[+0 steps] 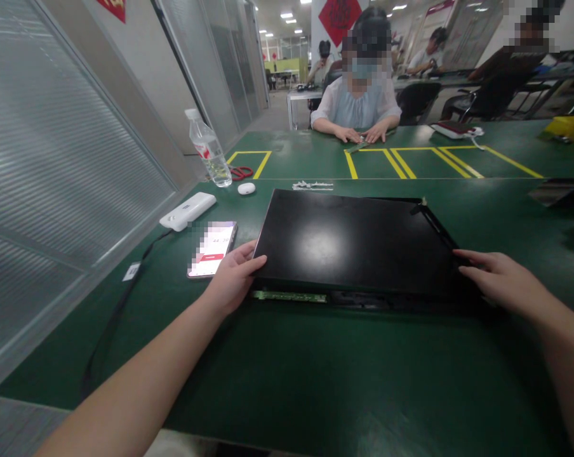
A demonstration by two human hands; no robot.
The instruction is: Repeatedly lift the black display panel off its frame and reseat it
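A black display panel (344, 244) lies at a slant over a black frame (437, 222) in front of me. Along the panel's near edge a strip of green circuit board (289, 296) shows. My left hand (234, 276) grips the panel's left edge, thumb on top and fingers partly hidden underneath. At the right side my right hand (494, 276) pinches the edge of the frame between thumb and fingers; whether it also touches the panel I cannot tell. The frame sticks out beyond the panel at the right and far side.
A lit phone (213, 249), a white power bank (188, 211), a white earbud case (246, 188), a water bottle (211, 152) and red scissors (242, 172) lie or stand to the left. White scraps (312, 186) lie behind the panel. Another person (358, 95) sits across the green table (315, 368).
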